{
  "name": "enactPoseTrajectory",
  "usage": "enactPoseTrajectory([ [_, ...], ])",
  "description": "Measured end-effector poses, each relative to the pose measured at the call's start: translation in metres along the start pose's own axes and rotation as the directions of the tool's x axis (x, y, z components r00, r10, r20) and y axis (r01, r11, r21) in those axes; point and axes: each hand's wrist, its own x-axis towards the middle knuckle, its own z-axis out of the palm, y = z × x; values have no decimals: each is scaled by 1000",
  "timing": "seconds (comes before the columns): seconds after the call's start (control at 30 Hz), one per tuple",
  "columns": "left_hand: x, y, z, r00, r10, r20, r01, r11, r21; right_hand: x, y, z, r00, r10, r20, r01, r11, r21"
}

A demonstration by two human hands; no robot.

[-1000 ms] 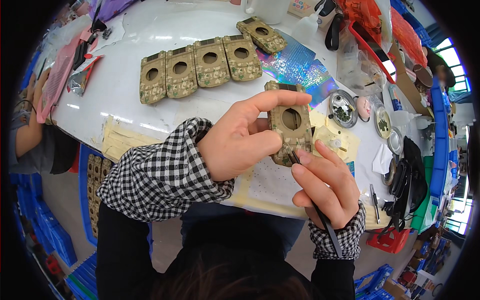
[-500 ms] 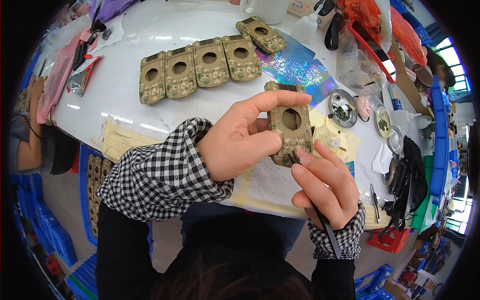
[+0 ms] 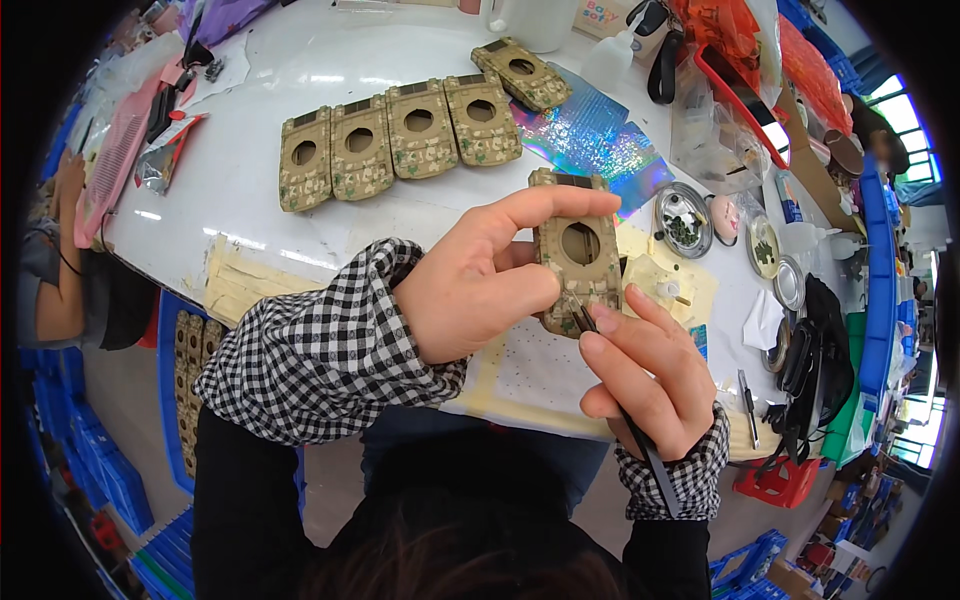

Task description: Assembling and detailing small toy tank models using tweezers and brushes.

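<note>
A camouflage-patterned tank hull [image 3: 580, 265] with a round hole in its top is held above the white tabletop [image 3: 260, 190]. The left hand [image 3: 480, 285] is clamped around it from nine o'clock; the right hand [image 3: 650, 375], at five o'clock, pinches dark tweezers [image 3: 640, 440] against its lower edge.

Single head-worn fisheye view, looking steeply down from just above the person's own hair at the lower edge, onto the white worktable [image 3: 300, 170], whose near edge bows with the lens. It sits close over the left hand [image 3: 470, 290] and right hand [image 3: 650, 380], which hold a camouflage tank hull [image 3: 580, 262] near frame centre; both checked sleeves enter from below. Forward is up-frame, where a row of tank hulls [image 3: 400, 140] lies farther off; blue crates [image 3: 110, 480] on the floor and another person's arm [image 3: 60, 310] show at the left rim.
</note>
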Motion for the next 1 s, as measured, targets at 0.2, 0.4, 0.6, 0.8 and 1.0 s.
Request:
enactPoseTrajectory([
  [0.2,0,-2,0,1000,18,-5,-18,1000,-7,1,0,1,1000,-4,6,4,1000,4],
  [0.4,0,1,1,1000,0,1,0,1000,3,0,-1,0,1000,-4,-5,4,1000,8],
  [0.6,0,0,0,1000,-22,-2,22,1000,-9,0,0,1,1000,21,-13,-21,999,41],
  [0.8,-1,2,1,997,-76,-6,75,993,-86,-1,1,0,998,56,-13,-55,994,98],
  [1.0,-1,2,1,997,-78,-9,77,994,-72,-1,2,0,997,71,-6,-70,990,122],
])
